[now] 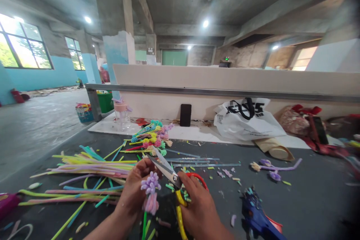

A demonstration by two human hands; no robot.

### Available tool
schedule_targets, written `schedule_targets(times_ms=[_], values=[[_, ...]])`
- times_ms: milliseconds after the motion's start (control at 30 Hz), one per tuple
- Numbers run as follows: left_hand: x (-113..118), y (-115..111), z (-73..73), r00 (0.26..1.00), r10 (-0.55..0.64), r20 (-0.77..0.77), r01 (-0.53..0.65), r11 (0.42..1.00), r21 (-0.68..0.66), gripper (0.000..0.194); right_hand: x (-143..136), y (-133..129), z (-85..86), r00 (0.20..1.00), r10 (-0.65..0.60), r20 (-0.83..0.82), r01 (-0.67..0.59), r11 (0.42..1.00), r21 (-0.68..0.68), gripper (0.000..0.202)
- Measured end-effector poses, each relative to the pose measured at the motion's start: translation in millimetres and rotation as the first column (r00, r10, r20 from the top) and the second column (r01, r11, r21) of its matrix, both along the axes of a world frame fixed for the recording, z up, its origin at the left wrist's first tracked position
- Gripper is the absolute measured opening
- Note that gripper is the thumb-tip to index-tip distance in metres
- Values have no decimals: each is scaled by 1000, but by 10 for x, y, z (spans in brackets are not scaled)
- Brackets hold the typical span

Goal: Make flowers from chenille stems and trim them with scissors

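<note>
We have our right hand (198,202) closed round the red and yellow handles of a pair of scissors (169,174), whose blades stand parted and point forward and left, toward the fingertips of our left hand (134,185). We grasp in that left hand a fuzzy flower stalk (151,183), lavender above and pink below, which stands upright along the palm with a green stem beneath; we cannot tell what the fingertips pinch behind the blade.

Left of the left hand we see a loose bundle of coloured fuzzy stems (92,167) on the dark bench (315,202). Just beyond that hand lies a cluster of many-coloured flowers (153,137). Ahead of the right hand we have clear sticks (208,164) and scattered clippings, and farther off a dark phone (185,115) leaning against the partition. To the right of the right hand lies a blue glue gun (257,213); beyond it, a purple flower stem (292,165), then a white bag (250,122).
</note>
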State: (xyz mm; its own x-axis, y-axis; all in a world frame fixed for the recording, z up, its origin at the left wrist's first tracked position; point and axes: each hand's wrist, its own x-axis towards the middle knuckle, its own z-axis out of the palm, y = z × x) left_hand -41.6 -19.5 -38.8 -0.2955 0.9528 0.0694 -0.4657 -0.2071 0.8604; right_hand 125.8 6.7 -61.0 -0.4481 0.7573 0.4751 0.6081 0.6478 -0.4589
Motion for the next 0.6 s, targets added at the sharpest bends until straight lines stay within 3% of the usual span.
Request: schedule_targets(times_ms=[233, 433, 600], values=[[30, -4, 51, 1000, 18, 12, -18, 1000, 0, 20, -8, -22, 27, 1000, 18, -16, -19, 997, -71, 50], [17, -1, 110, 998, 55, 25, -52, 994, -95, 30, 9, 23, 46, 995, -30, -99, 21, 995, -100, 56], [4, 17, 78, 997, 65, -41, -67, 996, -57, 28, 24, 0, 84, 999, -42, -5, 42, 994, -104, 62]])
